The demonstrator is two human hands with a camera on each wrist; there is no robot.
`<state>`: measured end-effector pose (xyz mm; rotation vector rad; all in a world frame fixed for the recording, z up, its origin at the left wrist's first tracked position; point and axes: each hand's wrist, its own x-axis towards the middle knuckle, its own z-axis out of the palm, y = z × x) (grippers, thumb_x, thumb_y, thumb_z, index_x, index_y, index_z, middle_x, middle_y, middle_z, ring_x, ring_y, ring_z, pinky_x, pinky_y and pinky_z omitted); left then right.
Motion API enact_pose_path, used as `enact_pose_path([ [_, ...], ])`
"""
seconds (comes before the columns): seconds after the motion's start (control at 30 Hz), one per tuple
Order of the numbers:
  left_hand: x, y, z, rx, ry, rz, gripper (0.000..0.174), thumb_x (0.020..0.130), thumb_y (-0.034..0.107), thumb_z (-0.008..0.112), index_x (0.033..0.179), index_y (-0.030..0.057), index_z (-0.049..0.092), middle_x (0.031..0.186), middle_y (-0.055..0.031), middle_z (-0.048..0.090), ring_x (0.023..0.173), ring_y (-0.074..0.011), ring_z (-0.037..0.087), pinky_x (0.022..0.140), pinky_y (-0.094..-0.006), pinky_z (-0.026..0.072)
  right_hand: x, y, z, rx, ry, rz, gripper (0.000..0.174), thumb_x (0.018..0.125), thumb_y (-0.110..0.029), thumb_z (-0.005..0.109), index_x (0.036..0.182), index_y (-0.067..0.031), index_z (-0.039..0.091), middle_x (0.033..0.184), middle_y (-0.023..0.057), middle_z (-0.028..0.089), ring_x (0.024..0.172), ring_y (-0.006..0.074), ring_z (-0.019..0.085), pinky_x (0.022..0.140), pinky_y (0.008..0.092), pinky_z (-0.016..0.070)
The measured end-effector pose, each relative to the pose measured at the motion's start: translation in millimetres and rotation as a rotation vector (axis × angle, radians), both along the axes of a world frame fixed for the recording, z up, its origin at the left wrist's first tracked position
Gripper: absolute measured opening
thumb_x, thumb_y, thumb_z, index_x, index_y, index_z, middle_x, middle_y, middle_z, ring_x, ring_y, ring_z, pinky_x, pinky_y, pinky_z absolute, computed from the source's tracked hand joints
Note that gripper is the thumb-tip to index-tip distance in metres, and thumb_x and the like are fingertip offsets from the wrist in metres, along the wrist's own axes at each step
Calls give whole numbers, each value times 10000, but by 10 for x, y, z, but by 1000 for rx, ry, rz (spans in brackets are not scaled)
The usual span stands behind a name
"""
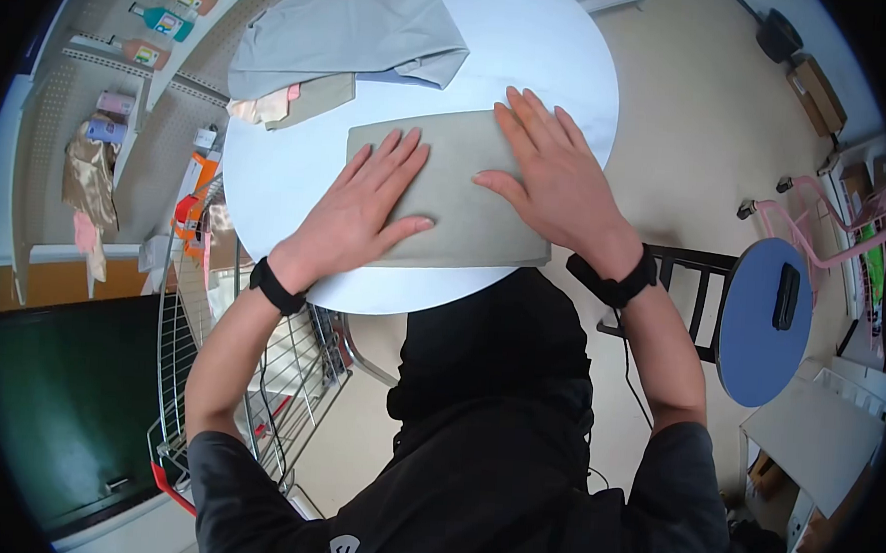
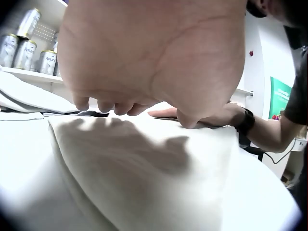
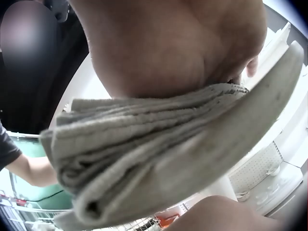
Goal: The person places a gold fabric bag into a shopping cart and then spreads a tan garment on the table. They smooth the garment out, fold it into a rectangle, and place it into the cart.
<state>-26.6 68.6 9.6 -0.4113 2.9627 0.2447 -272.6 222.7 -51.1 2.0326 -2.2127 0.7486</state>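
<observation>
A folded grey-green cloth (image 1: 452,192) lies flat on the round white table (image 1: 585,44). On its left part rests the left hand (image 1: 361,207), fingers straight and spread. The right hand (image 1: 558,177) lies across its right side, fingers extended, some fingertips past the far edge. In the left wrist view the left palm (image 2: 154,53) is above the cloth (image 2: 139,173), fingertips at its surface. The right wrist view shows the right hand (image 3: 178,48) against the cloth's stacked layers (image 3: 144,139).
A grey garment (image 1: 346,31) and a small pinkish cloth (image 1: 262,107) lie at the table's far left. A wire cart (image 1: 174,343) stands left, a blue-topped stool (image 1: 751,323) right. Shelves with bottles (image 1: 166,22) are at the upper left.
</observation>
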Motion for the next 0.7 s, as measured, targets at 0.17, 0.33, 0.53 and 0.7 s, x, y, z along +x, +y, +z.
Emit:
enact_pose_path([
  [0.17, -93, -368, -186, -125, 6, 30, 946, 1070, 626, 507, 1736, 67, 134, 1805, -174, 138, 1672, -353, 115, 1342, -532, 122, 9, 15, -107, -69, 57, -22, 909, 1007, -671, 590, 1525, 72, 519, 1646, 198, 474, 1577, 315, 377, 1283, 525, 306],
  [0.33, -39, -492, -335, -93, -3, 40, 998, 1060, 685, 478, 1736, 53, 104, 1808, -181, 114, 1680, -323, 77, 1347, -528, 84, 11, 21, -113, -52, 21, -24, 928, 992, -677, 608, 1537, 68, 506, 1651, 192, 470, 1581, 306, 374, 1288, 529, 298],
  [0.53, 48, -512, -353, 145, 245, 120, 952, 1070, 561, 592, 1729, 39, 144, 1791, -212, 175, 1664, -342, 175, 1331, -519, 180, -108, 80, -98, -124, -113, 50, 792, 1046, -552, 619, 1545, 50, 495, 1627, 217, 492, 1554, 355, 407, 1281, 540, 301],
  [0.7, 407, -346, 39, 1039, 567, 950, 798, 1088, 489, 615, 1652, -4, 340, 1684, -176, 400, 1512, -282, 449, 1173, -437, 447, -110, 510, -18, -112, -305, -124, 638, 1035, -335, 708, 1520, 33, 516, 1498, 245, 610, 1456, 421, 521, 1266, 544, 315],
])
